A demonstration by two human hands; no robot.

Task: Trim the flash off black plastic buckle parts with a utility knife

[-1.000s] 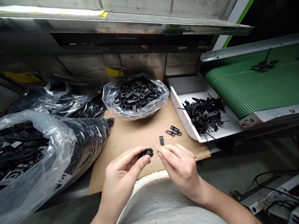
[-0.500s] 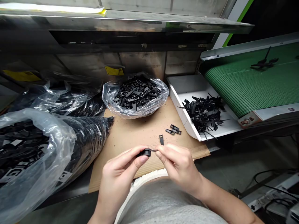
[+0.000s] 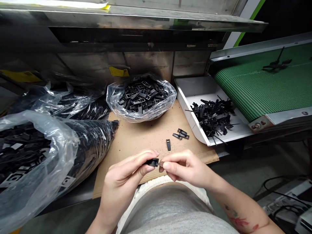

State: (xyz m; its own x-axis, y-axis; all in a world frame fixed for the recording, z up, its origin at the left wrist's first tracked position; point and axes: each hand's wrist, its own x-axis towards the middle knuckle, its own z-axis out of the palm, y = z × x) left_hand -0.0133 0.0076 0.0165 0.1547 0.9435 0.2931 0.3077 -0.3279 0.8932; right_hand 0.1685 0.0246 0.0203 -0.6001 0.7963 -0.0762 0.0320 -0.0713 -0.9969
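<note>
Between the thumb and fingers of my left hand (image 3: 125,174) is a small black plastic part (image 3: 153,162). My right hand (image 3: 187,166) pinches a thin, pointed blade (image 3: 160,164), its tip at the right end of that part; whether it touches cannot be made out. Just beyond my hands, a single flat black plastic piece (image 3: 168,145) with a square opening lies on the cardboard sheet (image 3: 136,138). Several similar black pieces (image 3: 181,134) form a small group farther right.
An open clear bag (image 3: 143,97) full of black pieces stands at the back. Larger bags (image 3: 63,146) of black parts crowd the left. On the right, a white tray (image 3: 192,120) holds tangled black parts beside a green conveyor belt (image 3: 243,84). A metal shelf (image 3: 146,21) spans above.
My right hand has rolled over, showing its thumb side and more of the forearm. The part in my left hand has tilted and dropped slightly. The single piece is now fully uncovered.
</note>
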